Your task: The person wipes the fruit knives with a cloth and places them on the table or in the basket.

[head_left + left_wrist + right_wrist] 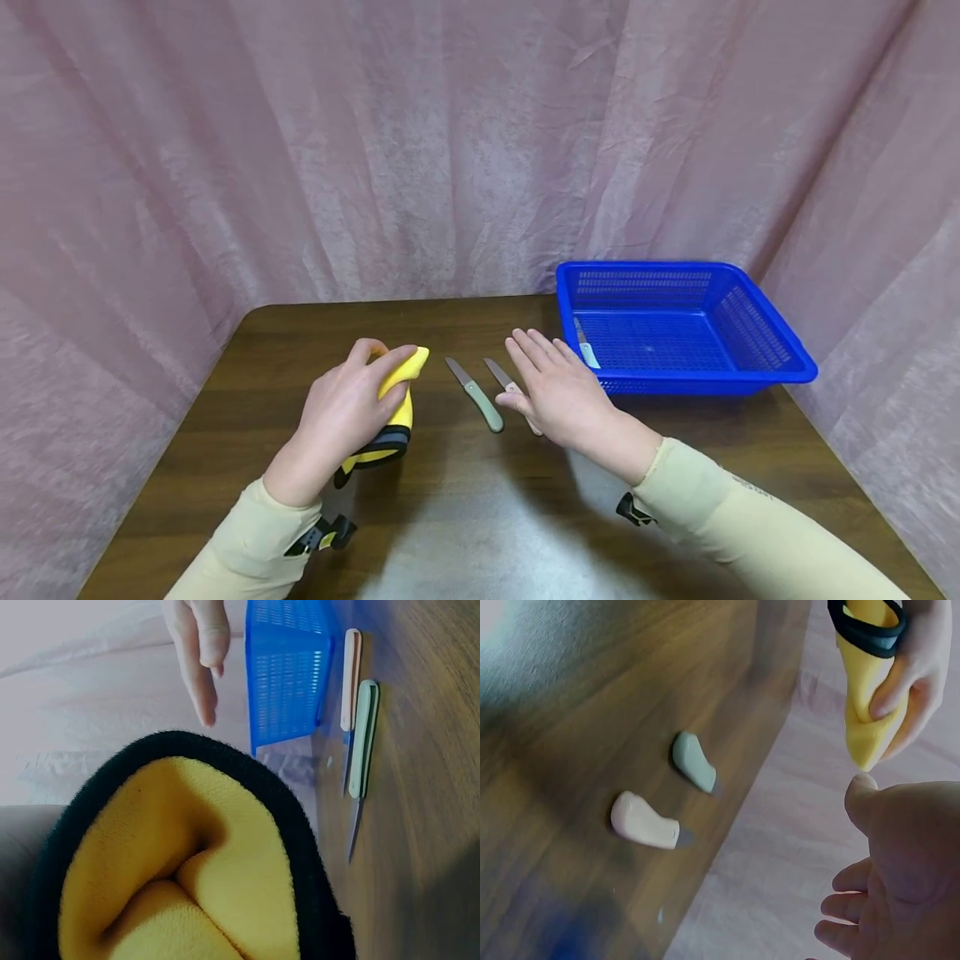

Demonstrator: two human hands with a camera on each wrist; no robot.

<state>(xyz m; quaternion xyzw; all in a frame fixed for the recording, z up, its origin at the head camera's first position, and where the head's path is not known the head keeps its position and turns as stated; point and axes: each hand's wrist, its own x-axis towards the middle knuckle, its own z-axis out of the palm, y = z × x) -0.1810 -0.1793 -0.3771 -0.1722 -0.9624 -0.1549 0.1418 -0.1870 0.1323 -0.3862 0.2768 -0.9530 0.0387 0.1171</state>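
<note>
Cloth slants lengthwise away rightward, pinched in left grip; right grip flat, empty.

The head view looks forward and down from above the near side of the counter, far enough back to frame the whole blue basket and the pink curtain. From just behind the black-trimmed yellow cloth, the left wrist view faces the curtain, turned sideways with the counter along its right; the right wrist view, also close in, is turned the opposite way, counter at left. All three share the green-handled knife and pink-handled knife.
</note>
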